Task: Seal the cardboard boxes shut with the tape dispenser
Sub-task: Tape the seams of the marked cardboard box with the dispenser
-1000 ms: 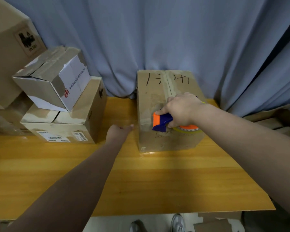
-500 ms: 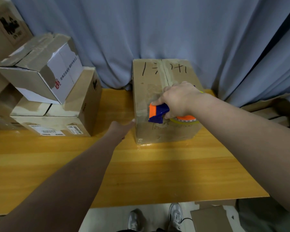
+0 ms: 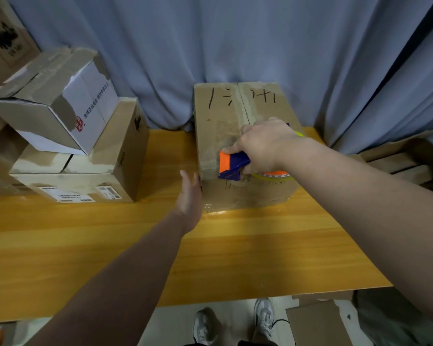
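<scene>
A brown cardboard box point(image 3: 218, 116) with black handwriting on its closed top flaps stands at the back of the wooden table point(image 3: 260, 258). My right hand point(image 3: 263, 143) grips a blue and orange tape dispenser point(image 3: 231, 164) over the box's near top edge, by the centre seam. The yellowish tape roll point(image 3: 275, 176) shows under my wrist. My left hand point(image 3: 189, 193) lies flat against the box's left side at its near corner, fingers straight.
At the left, a white and brown box point(image 3: 53, 101) sits tilted on a larger brown box point(image 3: 85, 176) with labels. More cardboard lies at the far left and at the right edge point(image 3: 398, 158). A blue curtain hangs behind. My shoes show below the table's front edge.
My left hand has moved right, from beside the box to flat against its left side. My right hand with the dispenser stays at the near top edge.
</scene>
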`<action>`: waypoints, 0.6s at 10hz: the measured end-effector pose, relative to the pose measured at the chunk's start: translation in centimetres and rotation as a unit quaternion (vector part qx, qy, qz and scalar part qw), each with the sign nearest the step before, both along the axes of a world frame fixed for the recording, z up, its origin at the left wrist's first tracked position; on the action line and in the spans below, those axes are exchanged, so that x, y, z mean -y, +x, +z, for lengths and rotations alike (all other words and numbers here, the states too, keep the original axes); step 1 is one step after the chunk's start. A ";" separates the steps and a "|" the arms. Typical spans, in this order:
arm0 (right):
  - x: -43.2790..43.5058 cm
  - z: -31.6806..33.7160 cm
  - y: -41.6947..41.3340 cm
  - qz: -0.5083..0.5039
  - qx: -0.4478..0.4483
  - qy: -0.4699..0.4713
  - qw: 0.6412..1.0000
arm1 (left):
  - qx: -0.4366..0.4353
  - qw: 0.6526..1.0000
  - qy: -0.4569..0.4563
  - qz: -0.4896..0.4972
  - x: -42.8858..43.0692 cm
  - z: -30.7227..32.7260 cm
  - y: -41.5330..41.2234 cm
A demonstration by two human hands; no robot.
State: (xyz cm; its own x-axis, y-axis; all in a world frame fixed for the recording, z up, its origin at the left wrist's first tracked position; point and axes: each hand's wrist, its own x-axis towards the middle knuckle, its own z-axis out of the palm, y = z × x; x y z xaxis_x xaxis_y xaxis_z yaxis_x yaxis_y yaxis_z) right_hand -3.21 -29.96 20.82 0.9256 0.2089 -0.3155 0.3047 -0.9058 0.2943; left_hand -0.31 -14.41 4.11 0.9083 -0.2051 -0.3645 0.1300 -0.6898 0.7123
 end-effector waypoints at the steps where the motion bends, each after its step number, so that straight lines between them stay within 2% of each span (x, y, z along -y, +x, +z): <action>1: 0.0 0.2 0.1 0.000 -0.005 -0.002 1.000 | -0.105 0.953 -0.265 0.100 -1.5 1.0 -0.9; 2: 0.0 0.4 0.1 0.003 -0.011 -0.006 1.000 | 0.138 0.972 -0.136 -0.132 -2.9 2.4 0.0; 3: 0.0 0.5 0.3 0.007 -0.014 -0.006 1.000 | 0.293 0.915 0.031 -0.275 -3.2 2.7 2.0; 4: 0.1 0.4 0.5 0.008 -0.015 -0.011 1.000 | 0.349 0.883 0.105 -0.297 -2.5 2.7 3.3; 5: 0.2 0.2 0.7 0.009 -0.016 -0.010 1.000 | 0.373 0.862 0.140 -0.313 -2.3 2.4 4.0; 6: 0.2 0.2 0.8 0.009 -0.015 -0.003 1.000 | 0.379 0.856 0.142 -0.322 -2.6 2.2 4.7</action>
State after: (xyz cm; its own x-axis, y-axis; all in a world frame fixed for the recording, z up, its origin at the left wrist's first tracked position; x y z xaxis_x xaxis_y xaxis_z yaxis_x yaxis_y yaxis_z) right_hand -2.36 -30.14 21.02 0.9118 0.2240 -0.3441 0.3302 -0.8982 0.2903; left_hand 4.35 -11.77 6.35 0.6378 -0.7532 0.1609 -0.7675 -0.6040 0.2148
